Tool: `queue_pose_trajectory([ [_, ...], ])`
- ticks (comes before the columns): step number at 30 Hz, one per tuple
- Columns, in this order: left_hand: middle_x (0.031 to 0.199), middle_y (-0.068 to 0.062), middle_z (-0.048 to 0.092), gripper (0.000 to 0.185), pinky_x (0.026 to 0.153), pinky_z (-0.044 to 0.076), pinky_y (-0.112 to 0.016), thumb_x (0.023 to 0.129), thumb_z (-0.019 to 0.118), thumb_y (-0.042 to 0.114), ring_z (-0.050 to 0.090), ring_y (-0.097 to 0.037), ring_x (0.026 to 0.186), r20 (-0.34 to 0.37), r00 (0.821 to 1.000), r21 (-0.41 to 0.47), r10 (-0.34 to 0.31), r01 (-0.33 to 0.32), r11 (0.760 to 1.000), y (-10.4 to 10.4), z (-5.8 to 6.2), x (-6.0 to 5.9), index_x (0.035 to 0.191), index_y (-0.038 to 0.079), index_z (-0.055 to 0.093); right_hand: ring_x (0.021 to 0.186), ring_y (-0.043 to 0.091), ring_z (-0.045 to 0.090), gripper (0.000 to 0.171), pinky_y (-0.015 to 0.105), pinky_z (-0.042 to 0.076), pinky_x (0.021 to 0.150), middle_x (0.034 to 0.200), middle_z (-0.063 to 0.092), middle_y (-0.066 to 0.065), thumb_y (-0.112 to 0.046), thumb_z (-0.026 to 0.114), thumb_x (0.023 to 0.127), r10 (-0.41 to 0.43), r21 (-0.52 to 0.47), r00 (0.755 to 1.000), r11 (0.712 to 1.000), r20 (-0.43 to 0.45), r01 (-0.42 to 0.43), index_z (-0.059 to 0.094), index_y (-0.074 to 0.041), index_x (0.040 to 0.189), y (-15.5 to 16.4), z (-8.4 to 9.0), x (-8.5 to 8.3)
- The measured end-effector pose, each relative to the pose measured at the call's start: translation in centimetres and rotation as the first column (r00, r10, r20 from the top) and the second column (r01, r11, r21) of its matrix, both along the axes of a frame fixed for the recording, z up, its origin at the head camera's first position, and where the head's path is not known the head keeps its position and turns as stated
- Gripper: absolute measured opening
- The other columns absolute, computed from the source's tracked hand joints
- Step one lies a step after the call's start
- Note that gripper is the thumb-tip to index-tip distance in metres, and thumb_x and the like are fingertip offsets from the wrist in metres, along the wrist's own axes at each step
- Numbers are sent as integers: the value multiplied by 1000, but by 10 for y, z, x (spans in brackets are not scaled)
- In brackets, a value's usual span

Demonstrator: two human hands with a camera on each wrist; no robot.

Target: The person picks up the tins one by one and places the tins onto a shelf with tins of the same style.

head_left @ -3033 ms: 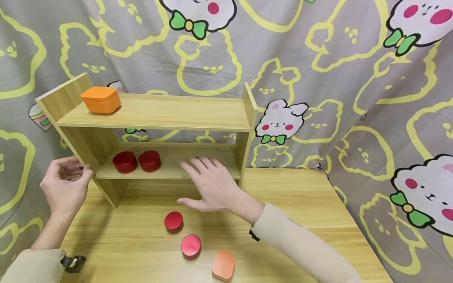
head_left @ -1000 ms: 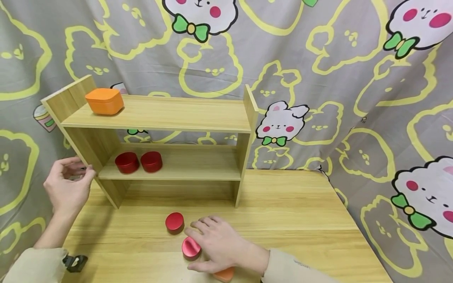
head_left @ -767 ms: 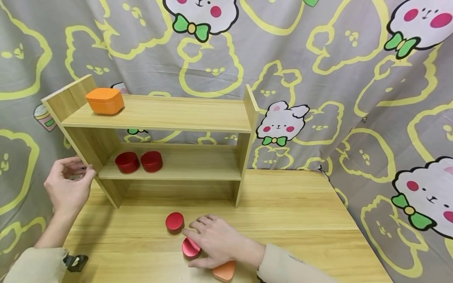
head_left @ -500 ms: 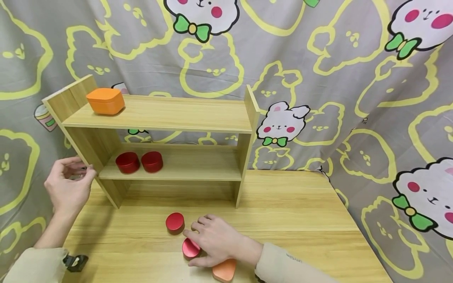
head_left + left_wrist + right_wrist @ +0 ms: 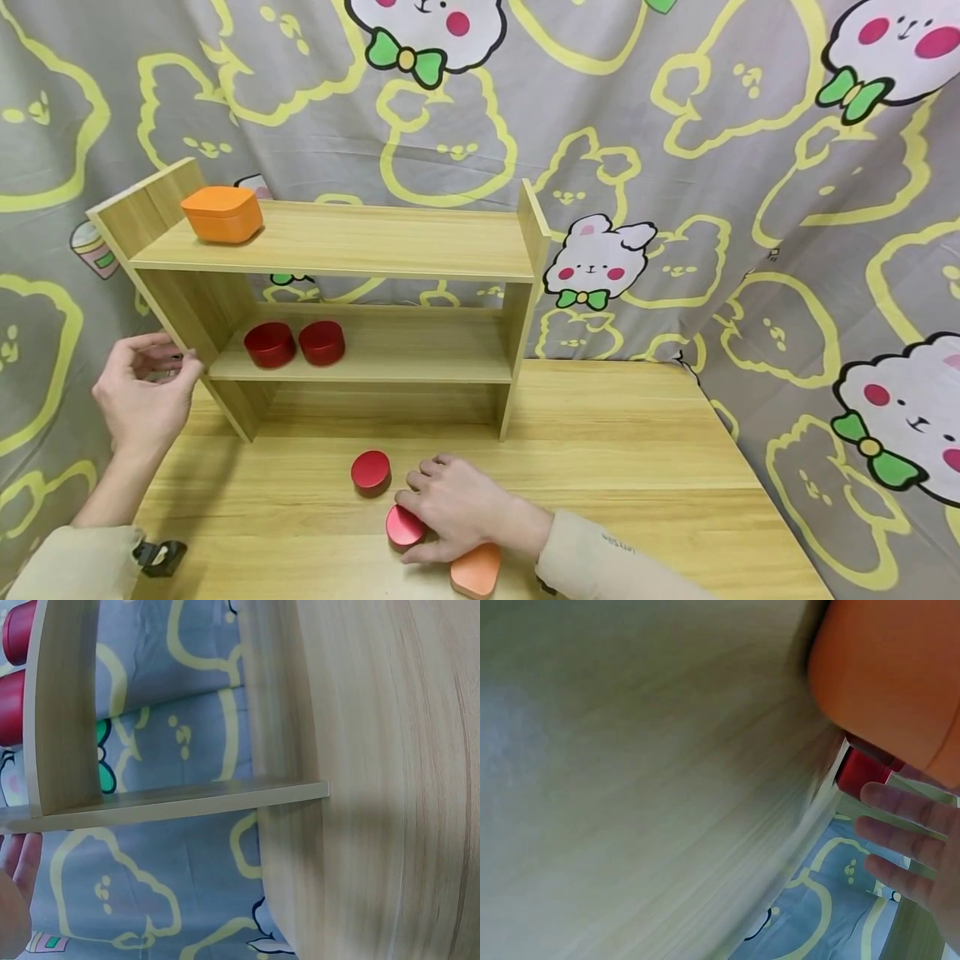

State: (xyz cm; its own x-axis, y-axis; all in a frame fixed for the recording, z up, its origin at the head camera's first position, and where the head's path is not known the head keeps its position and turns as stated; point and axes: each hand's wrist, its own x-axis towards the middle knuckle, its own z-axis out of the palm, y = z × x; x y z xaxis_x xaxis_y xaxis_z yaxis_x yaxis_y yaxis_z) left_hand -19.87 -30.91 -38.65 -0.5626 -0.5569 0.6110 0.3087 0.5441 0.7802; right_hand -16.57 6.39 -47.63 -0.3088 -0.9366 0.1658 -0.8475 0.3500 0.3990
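Note:
In the head view my left hand (image 5: pixel 146 396) holds the left side panel of a two-tier wooden shelf (image 5: pixel 360 367), thumb at its front edge. The left wrist view shows its fingers (image 5: pixel 28 859) against the panel's outer face. My right hand (image 5: pixel 465 508) is low over the table, thumb and index finger around the sides of a round red tin (image 5: pixel 403 527). Its other fingers (image 5: pixel 904 840) reach forward in the right wrist view. An orange rounded box (image 5: pixel 476 572) lies just under this hand, its near part close to the right wrist camera.
Another round red tin (image 5: pixel 371 472) stands on the table (image 5: pixel 637 467), beyond the gripped one. Two dark red tins (image 5: pixel 270 344) sit at the left of the middle shelf. An orange box (image 5: pixel 223 214) stands on the top shelf. A patterned curtain (image 5: pixel 450 133) hangs behind.
My right hand has come down from in front of the middle shelf to the near red tin, and its thumb and index finger have closed in on it. My left hand stays at the panel.

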Motion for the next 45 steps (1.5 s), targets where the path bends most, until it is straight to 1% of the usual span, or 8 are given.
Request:
queue_pose_trajectory([
  [3,81,29,59,27,64,47,4,86,68,-2,58,20,69,-8,1000,-3,-2,2,1000,1,1,1,102,20,68,82,7,61,61,24,57,80,90,63,-14,-85,46,90,-7,6,1000,1000,1,7,64,-29,102,1,-1,-1],
  [7,81,29,59,28,64,47,4,86,68,-2,58,20,69,-15,1000,-5,-6,6,1000,2,2,1,102,21,68,81,7,60,62,24,56,79,89,63,-13,-86,46,90,-22,22,1000,1000,3,22,64,-28,103,2,-2,-2],
  [14,81,32,58,29,64,48,4,86,69,-1,58,20,69,2,1000,-2,-1,1,1000,0,-1,0,102,24,67,81,7,60,60,24,55,80,89,62,-13,-86,46,91,-51,50,999,998,9,50,64,-29,99,2,0,-2],
  [23,81,32,58,25,64,48,4,86,69,-2,58,20,70,-10,1000,-13,-10,10,1000,0,0,1,103,17,68,79,7,59,59,23,54,77,88,61,-13,-85,46,91,-49,62,999,997,12,48,64,-29,98,0,-1,-5],
  [28,81,32,59,26,64,49,3,86,70,-1,59,19,70,-5,1000,-18,-6,6,1000,-8,-7,-4,104,17,69,80,7,58,59,23,53,77,88,61,-14,-84,46,91,-52,73,998,996,24,50,64,-28,98,0,-1,-4],
  [33,82,32,59,25,64,49,3,86,70,-1,59,19,70,-8,1000,-19,-6,5,1000,-10,-9,-6,105,15,70,79,7,57,58,22,51,76,87,61,-14,-84,46,91,-51,75,999,996,15,50,64,-29,97,-1,0,-4],
  [39,82,30,62,26,64,50,2,85,71,-1,60,18,70,-21,1000,-25,-11,11,1000,-16,-16,-12,107,15,71,83,6,59,58,23,54,81,90,63,-14,-84,46,91,-35,71,999,997,15,34,64,-28,99,-1,-1,-4],
  [45,81,32,59,25,64,49,3,86,70,-2,59,19,70,-24,1000,-20,-5,4,1000,-11,-12,-9,106,13,71,81,6,59,58,23,55,81,89,62,-14,-84,47,90,-10,45,1000,999,13,9,63,-29,98,0,3,-4],
])
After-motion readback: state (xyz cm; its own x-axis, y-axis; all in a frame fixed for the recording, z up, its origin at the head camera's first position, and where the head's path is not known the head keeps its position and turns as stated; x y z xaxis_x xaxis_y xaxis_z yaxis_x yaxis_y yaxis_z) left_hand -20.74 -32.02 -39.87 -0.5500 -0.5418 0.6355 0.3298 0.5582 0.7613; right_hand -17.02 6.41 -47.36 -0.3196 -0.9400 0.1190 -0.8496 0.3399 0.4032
